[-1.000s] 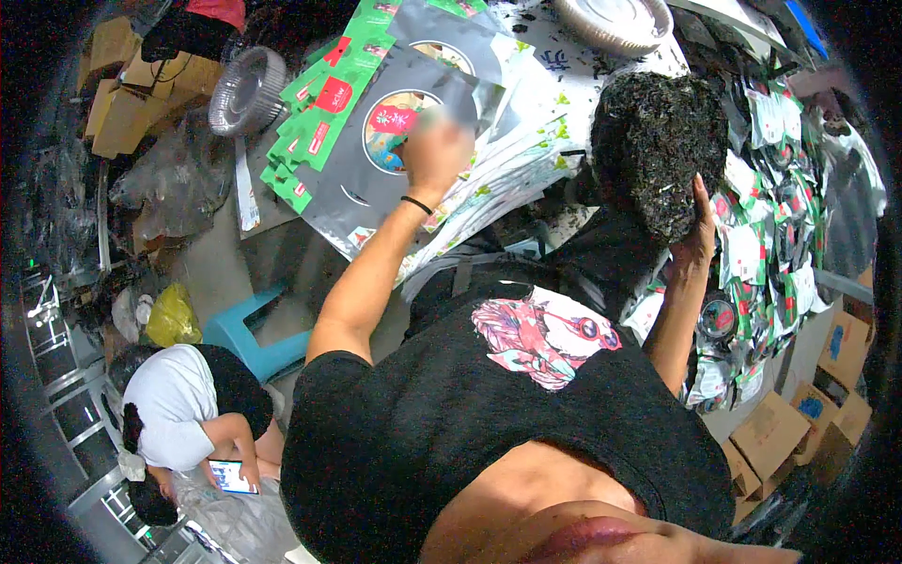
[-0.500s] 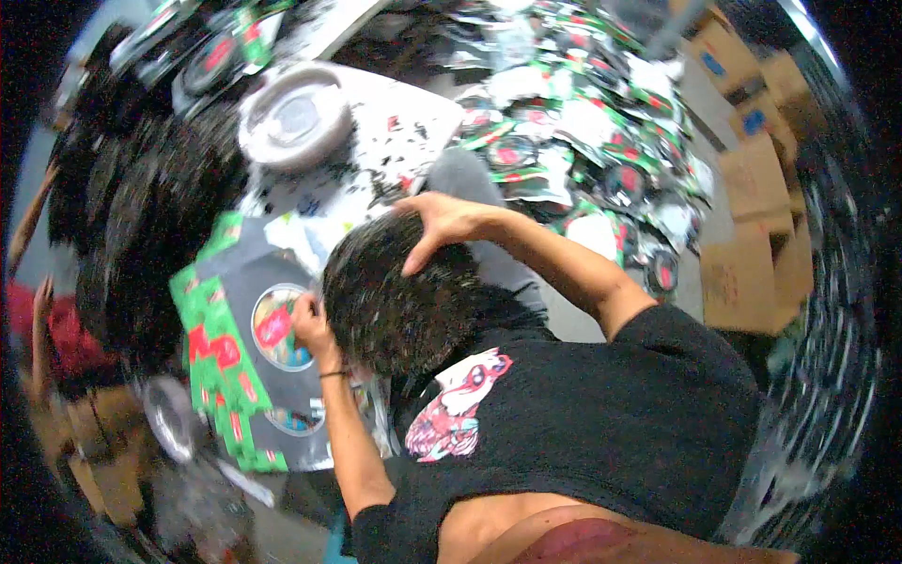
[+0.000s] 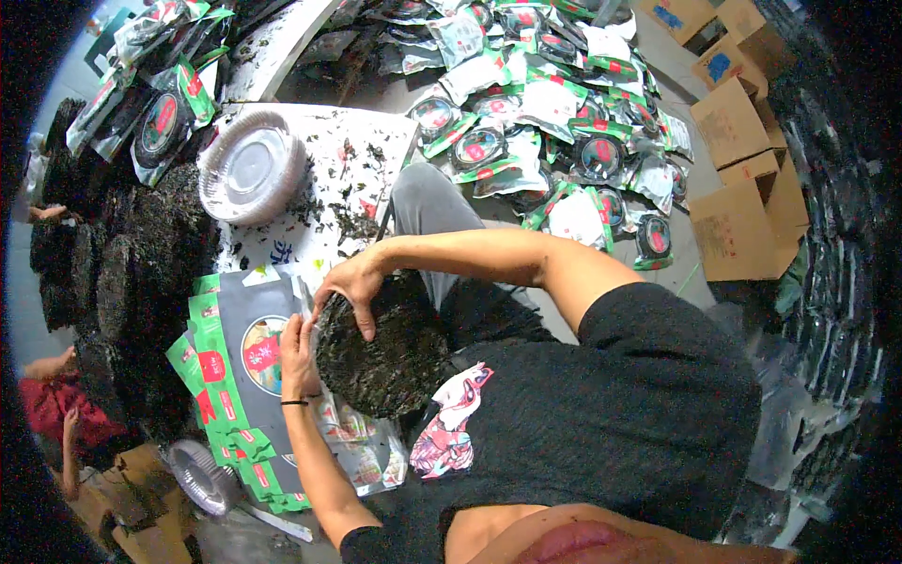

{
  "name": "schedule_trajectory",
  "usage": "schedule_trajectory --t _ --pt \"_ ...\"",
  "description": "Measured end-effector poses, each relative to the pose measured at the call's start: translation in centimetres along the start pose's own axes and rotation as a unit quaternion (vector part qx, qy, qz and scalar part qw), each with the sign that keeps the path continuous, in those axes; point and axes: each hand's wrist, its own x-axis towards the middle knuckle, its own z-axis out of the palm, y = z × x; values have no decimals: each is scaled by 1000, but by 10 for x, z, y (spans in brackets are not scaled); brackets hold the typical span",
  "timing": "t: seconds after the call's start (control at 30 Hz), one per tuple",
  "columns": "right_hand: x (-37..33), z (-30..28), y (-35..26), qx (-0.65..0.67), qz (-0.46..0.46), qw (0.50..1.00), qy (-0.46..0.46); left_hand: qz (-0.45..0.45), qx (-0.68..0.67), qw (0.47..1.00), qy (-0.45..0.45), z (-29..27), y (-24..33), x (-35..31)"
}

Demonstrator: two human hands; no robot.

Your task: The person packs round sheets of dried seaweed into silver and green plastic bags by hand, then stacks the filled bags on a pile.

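Observation:
A thick, dark round cake of dried seaweed [image 3: 399, 352] stands tilted in front of my chest. My right hand [image 3: 352, 293] grips its far left edge, the thumb lying across the face and the fingers behind. Close beside it, my left hand [image 3: 297, 362] has its fingers pressed together on the edge of a packaging bag [image 3: 381, 461], whose clear printed part shows below the cake. How far the cake reaches into the bag is hidden. Under my left hand lies a stack of grey and green printed bags [image 3: 249, 324] with round picture labels.
Stacked clear plastic trays [image 3: 252, 169] stand on a white board [image 3: 362, 141] strewn with seaweed bits. Dark seaweed cakes [image 3: 122, 282] are piled left. Filled bags [image 3: 526, 122] cover the floor ahead, cartons [image 3: 742, 226] at right. Another person's red garment [image 3: 61, 409] shows at far left.
My right hand has come left and nearer with the seaweed cake, now close to my left hand. The left fingers have straightened upward. The whole view has shifted slightly and become sharper.

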Motion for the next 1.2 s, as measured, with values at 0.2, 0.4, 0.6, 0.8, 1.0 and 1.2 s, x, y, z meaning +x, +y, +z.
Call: schedule_trajectory --t 0.2,0.4,0.6,0.8,1.0,1.2 --pt "10 -4 17 -8 84 996 -39 -32 69 993 -93 -12 22 3" --pt "22 -2 -11 -95 133 984 -74 -108 294 949 39 -17 28 -40" --pt "10 -18 1 -57 147 987 5 15 356 915 191 -17 58 -33" --pt "25 -13 -8 195 280 936 86 -106 168 939 280 -17 27 -59" --pt "7 -16 13 17 229 964 132 -149 90 944 281 -25 43 -39" --pt "-57 -48 -24 178 70 973 129 -190 153 950 197 0 44 -69"
